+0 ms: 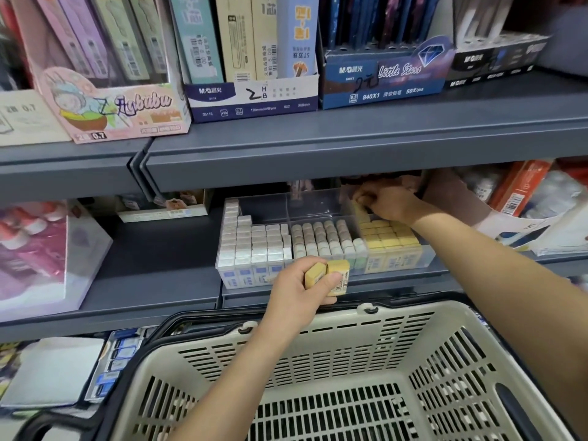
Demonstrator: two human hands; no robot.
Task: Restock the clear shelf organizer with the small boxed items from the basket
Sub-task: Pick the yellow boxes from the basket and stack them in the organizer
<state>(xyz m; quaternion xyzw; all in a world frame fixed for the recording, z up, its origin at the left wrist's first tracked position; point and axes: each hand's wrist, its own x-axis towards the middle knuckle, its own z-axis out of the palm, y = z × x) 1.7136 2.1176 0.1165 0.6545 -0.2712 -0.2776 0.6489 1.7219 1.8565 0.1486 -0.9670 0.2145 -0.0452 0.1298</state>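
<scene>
Dark grey metal shelving (350,148) spans the view from 9 to 3 o'clock. At 6 o'clock, a beige slotted plastic basket (318,345) sits below the lower shelf's edge. At centre stands the clear plastic shelf organizer (318,205), divided into 3 columns: white boxes (254,243) at 9 o'clock, rounded grey-white boxes (321,240) in the middle, small yellow boxes (391,237) at 3 o'clock. The right hand (388,202), at 1 o'clock of the organizer, reaches under the upper shelf, its fingers curled round a tilted yellow box (361,212) at the rear of the yellow column. The left hand (299,294), at 6 o'clock of the organizer above the basket's far rim, grips 2 yellow boxes (331,276) between thumb and fingers.
</scene>
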